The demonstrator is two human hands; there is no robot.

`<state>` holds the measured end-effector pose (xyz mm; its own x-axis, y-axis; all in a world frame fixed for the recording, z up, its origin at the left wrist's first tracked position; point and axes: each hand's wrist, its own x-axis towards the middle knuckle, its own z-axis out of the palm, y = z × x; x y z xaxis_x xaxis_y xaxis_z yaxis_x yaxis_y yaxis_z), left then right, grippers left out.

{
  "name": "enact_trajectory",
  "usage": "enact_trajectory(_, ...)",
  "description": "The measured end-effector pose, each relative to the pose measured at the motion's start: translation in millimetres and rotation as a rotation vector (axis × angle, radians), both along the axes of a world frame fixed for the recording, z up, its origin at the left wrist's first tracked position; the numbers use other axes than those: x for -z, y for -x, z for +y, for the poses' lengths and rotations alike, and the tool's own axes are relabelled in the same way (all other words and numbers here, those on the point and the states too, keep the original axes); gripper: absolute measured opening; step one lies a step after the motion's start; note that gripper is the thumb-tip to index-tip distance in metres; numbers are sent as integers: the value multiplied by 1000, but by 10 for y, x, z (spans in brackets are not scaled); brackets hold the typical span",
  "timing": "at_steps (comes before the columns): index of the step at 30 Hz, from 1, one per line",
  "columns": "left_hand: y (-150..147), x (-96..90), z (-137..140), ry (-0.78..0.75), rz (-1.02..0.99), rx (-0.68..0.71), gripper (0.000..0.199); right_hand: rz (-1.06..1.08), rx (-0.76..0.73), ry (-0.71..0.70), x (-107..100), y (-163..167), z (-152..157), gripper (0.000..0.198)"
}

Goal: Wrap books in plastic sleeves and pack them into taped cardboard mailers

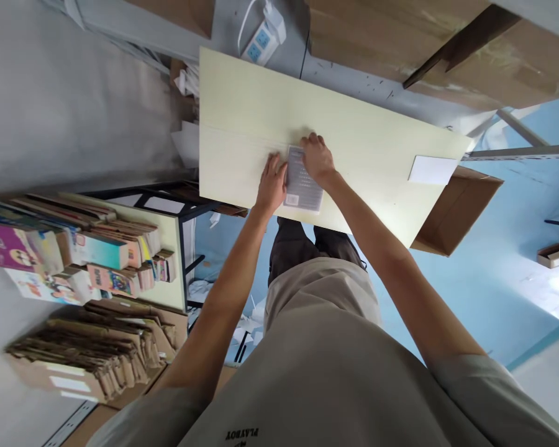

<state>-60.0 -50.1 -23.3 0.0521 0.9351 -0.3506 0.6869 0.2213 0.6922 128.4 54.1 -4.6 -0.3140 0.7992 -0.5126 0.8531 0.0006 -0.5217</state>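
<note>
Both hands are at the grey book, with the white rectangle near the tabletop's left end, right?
No: the head view shows the white rectangle near the right end of the tabletop. The left hand and right hand are indeed at the grey book.

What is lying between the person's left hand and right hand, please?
In the head view, a grey book lies flat on the pale tabletop there, its left edge beside the left hand; the right hand covers its upper right corner.

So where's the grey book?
In the head view, the grey book lies on the cream tabletop by its near edge, left of middle, left hand at its left, right hand at its upper right.
</note>
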Motion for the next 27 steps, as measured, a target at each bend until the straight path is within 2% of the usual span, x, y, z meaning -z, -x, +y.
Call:
enact_trajectory(2, 21, 64, 109, 13, -35, 57, 43, 30, 20, -45, -78, -21, -171, 51)
enact_trajectory(4, 58, 93, 148, 19, -38, 81, 42, 78, 54, -67, -143, -58, -391, 45)
enact_trajectory(7, 98, 31, 164, 31, -2, 126, 50, 53, 67, 1, -259, -113, -733, 41)
enact_trajectory(9, 84, -92, 190, 27, 20, 156, 53, 23, 49, 42, -370, -135, -916, 48)
enact_trajectory(12, 2, -375, 266, 34, 43, 195, 55, 37, 63, 27, -587, -169, -1087, 56)
enact_trajectory(14, -79, -601, 339, 40, 60, 224, 57, 30, 95, 18, -765, -223, -1133, 54)
enact_trajectory(16, -166, -844, 444, -22, 38, 265, 53, 30, 138, -32, -981, -314, -1128, 49)
enact_trajectory(19, -294, -1248, 693, -207, -62, 308, 40, 55, 210, -189, -1408, -484, -1003, 46)
enact_trajectory(22, -411, -1721, 1062, -419, -150, 287, 35, 89, 257, -387, -1949, -584, -660, 47)
enact_trajectory(25, -488, -2242, 1490, -589, -179, 228, 34, 112, 269, -581, -2488, -541, -45, 50)
enact_trajectory(27, -500, -2571, 1760, -672, -181, 211, 35, 126, 250, -691, -2756, -449, 475, 51)
